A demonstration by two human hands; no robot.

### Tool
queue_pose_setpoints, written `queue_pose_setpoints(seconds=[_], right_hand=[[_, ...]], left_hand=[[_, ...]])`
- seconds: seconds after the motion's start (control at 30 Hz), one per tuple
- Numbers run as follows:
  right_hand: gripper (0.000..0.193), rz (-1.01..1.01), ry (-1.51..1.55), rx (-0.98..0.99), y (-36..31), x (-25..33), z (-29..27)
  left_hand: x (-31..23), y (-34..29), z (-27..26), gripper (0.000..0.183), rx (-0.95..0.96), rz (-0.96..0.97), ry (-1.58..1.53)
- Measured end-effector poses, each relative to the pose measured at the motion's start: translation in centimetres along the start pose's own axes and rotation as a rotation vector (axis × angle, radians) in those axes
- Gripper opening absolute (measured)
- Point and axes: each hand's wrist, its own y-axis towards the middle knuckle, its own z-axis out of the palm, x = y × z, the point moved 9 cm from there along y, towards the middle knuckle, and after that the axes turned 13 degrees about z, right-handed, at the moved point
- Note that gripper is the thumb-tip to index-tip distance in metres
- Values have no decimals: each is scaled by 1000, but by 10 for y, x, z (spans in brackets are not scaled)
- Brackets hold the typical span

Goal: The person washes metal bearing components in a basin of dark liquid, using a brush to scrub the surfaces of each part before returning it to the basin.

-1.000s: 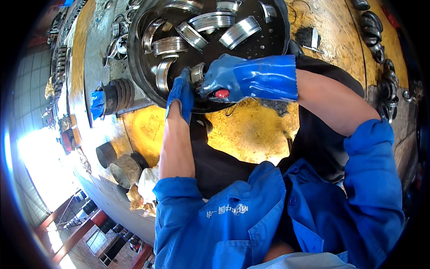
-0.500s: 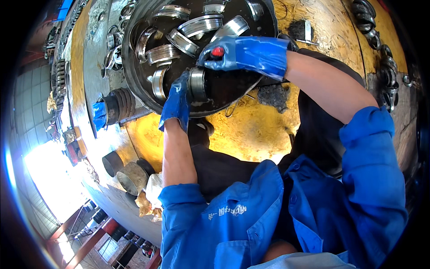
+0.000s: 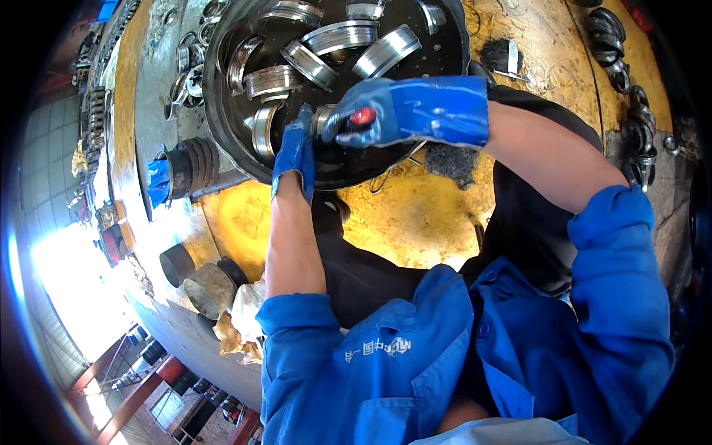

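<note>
A round black basin (image 3: 211,81) with dark liquid holds several curved metal half-rings, like bearing shells. My blue-gloved left hand (image 3: 294,152) grips one half-ring (image 3: 320,120) by its side, at the basin's near part. My blue-gloved right hand (image 3: 374,111) is closed around a tool with a red handle end (image 3: 363,116), which shows above the fist. The tool's working end is hidden behind the glove and cannot be told. The right fist partly covers the held half-ring. Farther in, a loose half-ring (image 3: 387,50) lies beside a longer one (image 3: 341,37).
A dark corrugated cylinder (image 3: 196,169) with blue plastic at its end lies left of the basin. Metal rings (image 3: 194,80) sit at the upper left, and stacked rings (image 3: 641,126) at the right. A dark rag-like lump (image 3: 449,163) lies on the yellow floor (image 3: 415,222).
My right hand has moved slightly down over the held half-ring, covering more of it. My left hand stays on the same half-ring. The whole view has shifted slightly.
</note>
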Motion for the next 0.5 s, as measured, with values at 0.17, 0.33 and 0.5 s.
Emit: queue_pose_setpoints(seconds=[0.17,0.33,0.5], right_hand=[[25,206,179,71,21,-47,-8],[24,353,124,-79,25,-81,-24],[23,282,1,-143,16,-62,-14]], left_hand=[[-1,-18,0,54,-81,-127,102],[-21,-28,12,52,-94,-14,63],[-18,-17,8,50,-96,-129,221]])
